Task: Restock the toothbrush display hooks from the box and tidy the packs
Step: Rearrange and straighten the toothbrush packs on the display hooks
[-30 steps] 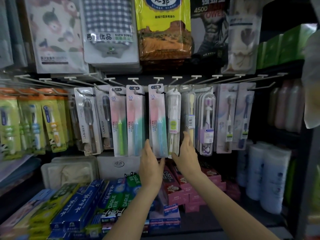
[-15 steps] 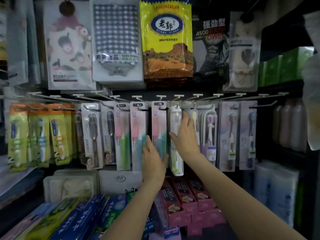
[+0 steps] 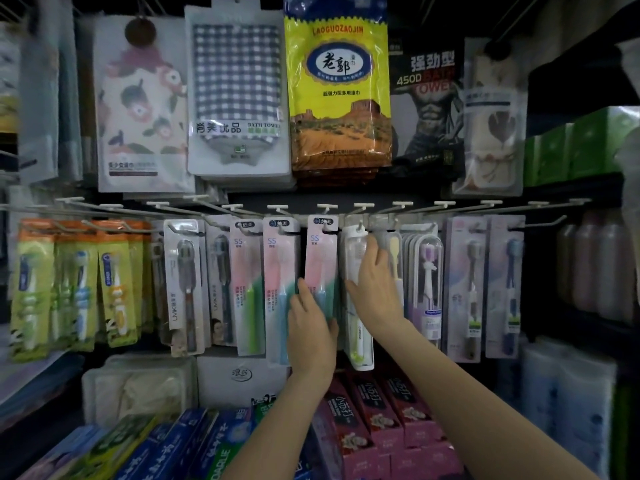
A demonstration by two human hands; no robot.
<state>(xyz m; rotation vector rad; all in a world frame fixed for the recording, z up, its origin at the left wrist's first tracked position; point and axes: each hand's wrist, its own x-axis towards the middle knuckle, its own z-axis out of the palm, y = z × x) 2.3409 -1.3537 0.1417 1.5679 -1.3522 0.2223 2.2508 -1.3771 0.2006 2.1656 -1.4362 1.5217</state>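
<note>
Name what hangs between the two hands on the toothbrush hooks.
Head view: only the pink SS toothbrush pack hangs between the left hand and right hand.

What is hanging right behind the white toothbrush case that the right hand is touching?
More packs seem to hang behind the white toothbrush case on its hook, but the case and the right hand cover them, so their number cannot be told.
</note>
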